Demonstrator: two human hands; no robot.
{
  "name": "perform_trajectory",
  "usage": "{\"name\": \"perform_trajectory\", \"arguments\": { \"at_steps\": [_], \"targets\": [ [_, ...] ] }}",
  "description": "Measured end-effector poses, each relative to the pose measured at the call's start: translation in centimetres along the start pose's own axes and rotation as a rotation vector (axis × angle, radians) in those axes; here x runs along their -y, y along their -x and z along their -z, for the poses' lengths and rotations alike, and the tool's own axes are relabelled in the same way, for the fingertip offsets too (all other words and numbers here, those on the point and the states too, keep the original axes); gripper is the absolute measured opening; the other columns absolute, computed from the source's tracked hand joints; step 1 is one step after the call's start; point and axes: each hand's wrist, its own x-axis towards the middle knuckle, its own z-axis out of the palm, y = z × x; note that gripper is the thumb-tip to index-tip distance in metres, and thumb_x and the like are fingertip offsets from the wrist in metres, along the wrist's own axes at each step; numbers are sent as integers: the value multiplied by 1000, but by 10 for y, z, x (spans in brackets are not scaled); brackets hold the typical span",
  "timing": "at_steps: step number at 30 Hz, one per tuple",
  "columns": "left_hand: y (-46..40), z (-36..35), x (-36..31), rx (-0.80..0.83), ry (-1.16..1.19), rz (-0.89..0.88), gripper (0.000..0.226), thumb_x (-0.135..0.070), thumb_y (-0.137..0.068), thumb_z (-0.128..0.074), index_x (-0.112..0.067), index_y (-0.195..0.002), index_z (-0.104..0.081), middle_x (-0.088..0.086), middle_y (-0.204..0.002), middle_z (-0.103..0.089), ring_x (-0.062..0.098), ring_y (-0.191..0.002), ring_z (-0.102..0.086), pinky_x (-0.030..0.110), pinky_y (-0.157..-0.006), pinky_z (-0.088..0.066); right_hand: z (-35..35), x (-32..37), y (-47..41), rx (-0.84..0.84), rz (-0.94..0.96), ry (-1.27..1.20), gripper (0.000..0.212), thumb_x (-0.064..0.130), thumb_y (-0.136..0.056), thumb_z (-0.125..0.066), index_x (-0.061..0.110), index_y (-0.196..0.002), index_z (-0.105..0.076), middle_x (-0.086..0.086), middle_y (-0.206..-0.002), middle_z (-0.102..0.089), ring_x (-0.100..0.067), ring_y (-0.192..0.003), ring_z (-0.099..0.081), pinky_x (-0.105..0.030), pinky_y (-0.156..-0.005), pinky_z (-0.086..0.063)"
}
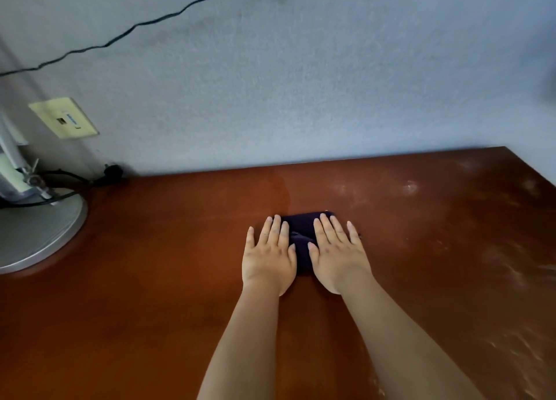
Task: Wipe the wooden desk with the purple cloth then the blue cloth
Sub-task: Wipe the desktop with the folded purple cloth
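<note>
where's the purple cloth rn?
In the head view, the purple cloth lies mid-desk, pressed flat under the left hand and right hand, right of the round metal base.

Both forearms are bare, with no sleeves; left hand [268, 256] and right hand [337, 253] unadorned.

The cloth [301, 243] lies on the desk [150, 309], near the middle; the left hand [269, 259] and right hand [338, 256] rest flat on it — side by side; a lamp base [36, 234] sits far left.
</note>
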Motion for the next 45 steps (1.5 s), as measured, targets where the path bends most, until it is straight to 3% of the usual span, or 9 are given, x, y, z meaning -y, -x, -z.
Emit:
{"name": "perform_trajectory", "arguments": {
  "at_steps": [12,14,16,21,24,26,28,37,45],
  "targets": [
    [64,-13,-4,11,2,-10,56,-39,-103,-3,-16,-153,10,3,-161,17,18,-147,18,45,-120,6,-10,14,64,20,-6,1,58,42,-102,-1,15,-152,12,-1,-161,13,-16,-147,15,-39,-118,13],
    [66,-13,-4,12,3,-14,56,-39,-103,-3,-16,-153,11,3,-160,17,18,-147,18,45,-120,7,-12,14,65,8,0,1,67,48,-93,14,16,-151,12,0,-161,13,-16,-147,14,-40,-117,13],
    [65,-13,-3,5,-7,-20,56,-39,-103,-3,-16,-153,11,3,-160,17,18,-147,18,45,-120,7,-13,14,63,-6,9,0,89,48,-71,31,16,-151,11,0,-161,12,-15,-147,14,-40,-116,13],
    [46,-11,0,-6,-14,-21,56,-39,-103,-4,-16,-153,10,2,-161,17,17,-147,19,45,-120,7,-12,11,46,-18,13,-22,99,47,-61,33,16,-152,10,1,-161,12,-14,-147,14,-40,-115,15],
    [24,-5,3,-9,-11,-21,56,-38,-103,-5,-17,-153,9,2,-161,16,17,-147,18,45,-120,7,-8,7,24,-35,3,-27,90,48,-70,30,17,-152,10,2,-161,12,-14,-147,15,-41,-116,15],
    [9,-1,4,-11,-4,-15,56,-38,-103,-5,-17,-153,9,2,-161,15,16,-147,17,46,-120,6,-4,3,9,-23,2,-16,67,48,-93,13,17,-152,10,1,-161,13,-14,-147,15,-41,-116,14],
    [-7,2,5,-8,-2,-4,56,-38,-103,-5,-17,-153,9,2,-161,14,16,-147,17,46,-120,7,0,-1,-8,-8,3,-16,58,42,-102,-2,17,-152,10,1,-161,13,-14,-147,15,-41,-117,14],
    [-61,11,6,-7,26,33,55,-38,-104,-6,-18,-154,7,1,-161,14,15,-147,16,46,-120,7,11,-14,-63,-5,22,-6,56,40,-103,-5,18,-153,8,1,-161,12,-13,-147,14,-41,-117,14],
    [-47,9,4,14,30,45,55,-38,-104,-5,-17,-154,7,1,-161,15,16,-147,16,46,-120,6,11,-12,-49,10,9,5,57,40,-103,-4,17,-152,9,1,-161,12,-14,-147,13,-40,-117,13]
  ]
}}
